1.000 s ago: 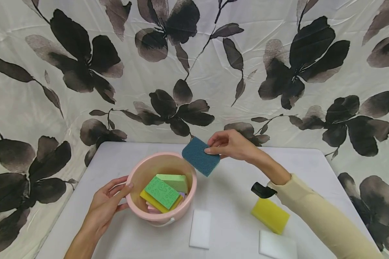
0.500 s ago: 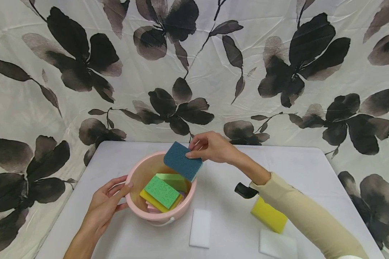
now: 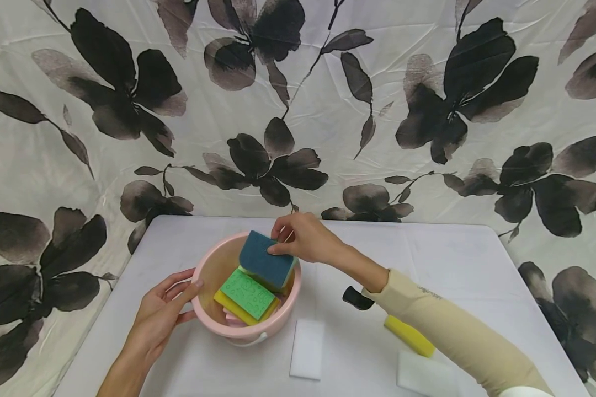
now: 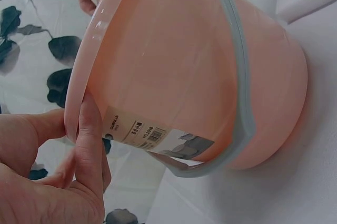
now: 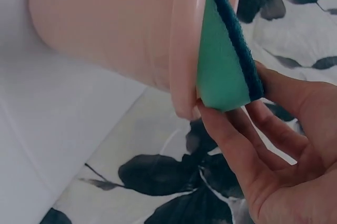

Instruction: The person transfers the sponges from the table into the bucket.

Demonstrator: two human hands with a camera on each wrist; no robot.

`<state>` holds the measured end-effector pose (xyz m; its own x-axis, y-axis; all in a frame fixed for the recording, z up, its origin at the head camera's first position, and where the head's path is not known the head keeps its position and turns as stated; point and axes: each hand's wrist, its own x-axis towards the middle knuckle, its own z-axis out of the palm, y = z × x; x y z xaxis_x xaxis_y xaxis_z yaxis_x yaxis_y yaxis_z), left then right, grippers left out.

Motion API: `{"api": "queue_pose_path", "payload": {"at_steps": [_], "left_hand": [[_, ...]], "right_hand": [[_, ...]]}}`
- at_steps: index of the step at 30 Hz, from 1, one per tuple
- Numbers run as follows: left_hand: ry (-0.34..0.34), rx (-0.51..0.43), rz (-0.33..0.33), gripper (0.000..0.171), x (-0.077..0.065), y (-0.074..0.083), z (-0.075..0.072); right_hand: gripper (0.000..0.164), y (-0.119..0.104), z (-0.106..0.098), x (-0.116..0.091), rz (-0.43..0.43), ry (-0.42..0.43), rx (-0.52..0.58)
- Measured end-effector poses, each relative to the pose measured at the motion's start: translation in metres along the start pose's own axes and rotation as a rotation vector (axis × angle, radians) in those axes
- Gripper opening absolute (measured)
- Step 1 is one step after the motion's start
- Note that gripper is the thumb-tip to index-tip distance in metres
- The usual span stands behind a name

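Two hands show in the head view, with one bucket (image 3: 216, 270) just below and left of the frame's centre. The left hand (image 3: 156, 314), at lower left, pinches the rim between thumb and fingers. The right hand (image 3: 305, 237), near the centre, has thumb and fingers clamped on one blue sponge (image 3: 265, 262), which is tilted in the upper right part of the bucket's mouth; the right wrist view shows its green underside. Also in the bucket lie one green sponge (image 3: 248, 292), one yellow sponge (image 3: 228, 304) under it, and something pink (image 3: 233, 320) lowest, its count unclear.

Three pieces lie on the one white table (image 3: 402, 248): two white blocks (image 3: 307, 350), at bottom centre and bottom right, and a second yellow sponge (image 3: 409, 335) at lower right, partly behind the one visible sleeve (image 3: 457, 325). The left wrist view shows one handle (image 4: 242, 77) and one label (image 4: 158, 134) on the bucket.
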<state>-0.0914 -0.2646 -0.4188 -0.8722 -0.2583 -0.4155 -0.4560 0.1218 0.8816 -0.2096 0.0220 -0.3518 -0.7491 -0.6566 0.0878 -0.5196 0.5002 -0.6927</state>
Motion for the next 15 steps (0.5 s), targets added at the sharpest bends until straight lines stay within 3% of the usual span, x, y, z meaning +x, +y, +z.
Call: {"api": "queue_pose_path", "payload": {"at_steps": [4, 15], "left_hand": [[-0.001, 0.003, -0.003, 0.075, 0.000, 0.000, 0.000], [-0.003, -0.009, -0.013, 0.077, 0.000, 0.001, 0.001]], "right_hand": [[0.017, -0.007, 0.010, 0.001, -0.013, 0.014, -0.057], [0.018, -0.016, 0.040, 0.004, -0.105, 0.122, -0.356]]}}
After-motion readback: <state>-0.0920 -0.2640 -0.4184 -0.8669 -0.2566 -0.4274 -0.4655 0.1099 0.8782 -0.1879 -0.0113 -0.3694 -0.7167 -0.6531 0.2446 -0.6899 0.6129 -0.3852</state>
